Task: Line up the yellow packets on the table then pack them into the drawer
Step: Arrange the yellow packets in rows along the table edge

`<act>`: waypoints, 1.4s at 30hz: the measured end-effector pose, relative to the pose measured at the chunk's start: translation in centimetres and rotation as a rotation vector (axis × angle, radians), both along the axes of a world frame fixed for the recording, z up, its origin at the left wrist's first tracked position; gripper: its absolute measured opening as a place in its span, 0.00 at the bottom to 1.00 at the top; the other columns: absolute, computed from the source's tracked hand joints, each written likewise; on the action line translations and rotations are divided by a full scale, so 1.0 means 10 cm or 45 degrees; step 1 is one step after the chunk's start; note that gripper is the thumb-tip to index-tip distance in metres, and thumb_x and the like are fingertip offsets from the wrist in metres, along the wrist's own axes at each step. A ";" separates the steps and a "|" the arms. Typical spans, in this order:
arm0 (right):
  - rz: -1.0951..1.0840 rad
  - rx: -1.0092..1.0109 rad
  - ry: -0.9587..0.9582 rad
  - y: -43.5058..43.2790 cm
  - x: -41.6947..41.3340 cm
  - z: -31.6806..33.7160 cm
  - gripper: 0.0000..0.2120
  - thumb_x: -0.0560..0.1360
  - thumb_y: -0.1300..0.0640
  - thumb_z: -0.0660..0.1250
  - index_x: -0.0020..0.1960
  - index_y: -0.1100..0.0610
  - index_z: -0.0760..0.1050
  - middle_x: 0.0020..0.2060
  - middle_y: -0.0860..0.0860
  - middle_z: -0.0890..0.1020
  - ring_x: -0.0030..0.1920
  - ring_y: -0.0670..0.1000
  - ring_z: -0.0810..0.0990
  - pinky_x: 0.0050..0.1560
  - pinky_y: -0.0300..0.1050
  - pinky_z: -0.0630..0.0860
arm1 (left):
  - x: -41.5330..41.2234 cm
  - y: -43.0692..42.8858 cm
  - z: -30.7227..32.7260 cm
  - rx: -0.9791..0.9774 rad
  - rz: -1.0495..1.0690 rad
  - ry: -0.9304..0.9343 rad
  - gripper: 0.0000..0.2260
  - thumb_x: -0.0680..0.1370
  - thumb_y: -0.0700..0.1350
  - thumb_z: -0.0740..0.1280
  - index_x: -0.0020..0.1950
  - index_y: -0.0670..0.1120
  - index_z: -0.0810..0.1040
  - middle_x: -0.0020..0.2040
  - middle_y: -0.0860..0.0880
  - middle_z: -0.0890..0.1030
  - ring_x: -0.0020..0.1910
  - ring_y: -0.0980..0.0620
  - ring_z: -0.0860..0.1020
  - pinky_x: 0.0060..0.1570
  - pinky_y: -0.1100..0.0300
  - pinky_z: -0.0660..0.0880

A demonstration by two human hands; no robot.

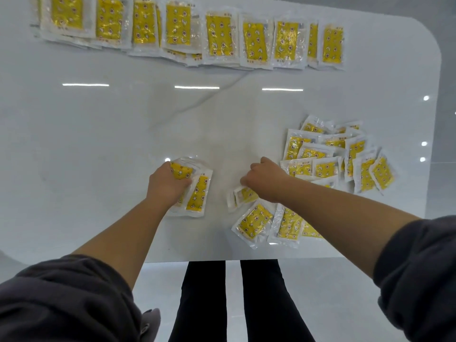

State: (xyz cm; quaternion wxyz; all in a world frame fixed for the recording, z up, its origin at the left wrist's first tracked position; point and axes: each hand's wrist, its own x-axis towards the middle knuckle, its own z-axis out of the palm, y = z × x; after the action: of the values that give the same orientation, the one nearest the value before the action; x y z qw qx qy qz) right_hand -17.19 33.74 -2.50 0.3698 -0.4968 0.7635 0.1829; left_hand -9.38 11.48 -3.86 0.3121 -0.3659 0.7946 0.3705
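Table [98,144]: white, glossy, grey-veined, filling most of the frame.
Lined-up row [192,35]: yellow packets side by side, partly overlapping, along the upper edge of the frame.
Loose heap [340,159]: unsorted packets at centre right, spilling toward lower centre.
Left hand [167,185]: centre of frame, fingers curled over a small stack [197,196] lying on the table.
Right hand [266,181]: just left of the heap, fingers curled downward, gripping a single packet [243,195] that lies beneath it — fingertips hidden.
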 end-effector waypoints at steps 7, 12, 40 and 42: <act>-0.789 0.001 -0.168 0.00 -0.11 -0.09 0.11 0.77 0.64 0.58 0.58 0.56 0.71 0.48 0.54 0.77 0.48 0.57 0.77 0.41 0.45 0.69 | 0.03 0.02 -0.02 0.070 0.086 0.006 0.06 0.75 0.42 0.69 0.44 0.52 0.74 0.42 0.52 0.77 0.46 0.48 0.77 0.48 0.56 0.73; -1.341 -0.098 -0.386 0.05 -0.20 -0.12 0.03 0.77 0.61 0.61 0.44 0.58 0.71 0.43 0.52 0.76 0.47 0.56 0.74 0.43 0.45 0.69 | 0.07 0.03 -0.05 0.220 0.344 0.032 0.11 0.73 0.41 0.71 0.52 0.54 0.75 0.49 0.50 0.79 0.50 0.47 0.79 0.53 0.52 0.77; -2.426 -0.886 -0.305 0.80 -2.91 -0.24 0.14 0.75 0.66 0.61 0.60 0.58 0.72 0.54 0.58 0.79 0.53 0.57 0.79 0.56 0.52 0.77 | -3.30 0.99 -0.09 0.003 0.216 0.437 0.20 0.73 0.39 0.69 0.65 0.45 0.73 0.59 0.46 0.78 0.57 0.46 0.77 0.51 0.51 0.79; -2.355 -0.854 -0.210 0.81 -3.02 -0.33 0.15 0.72 0.66 0.60 0.58 0.60 0.75 0.53 0.58 0.81 0.54 0.57 0.80 0.55 0.53 0.79 | -3.42 1.06 -0.16 -0.089 0.163 0.452 0.17 0.73 0.38 0.68 0.61 0.45 0.74 0.57 0.48 0.78 0.56 0.48 0.77 0.51 0.54 0.77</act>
State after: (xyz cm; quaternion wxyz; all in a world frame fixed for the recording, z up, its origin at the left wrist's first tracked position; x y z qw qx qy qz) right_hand -47.38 41.80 -5.83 0.2592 0.2056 0.8351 -0.4395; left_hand -43.57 22.08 -5.49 0.1302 -0.3553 0.8246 0.4206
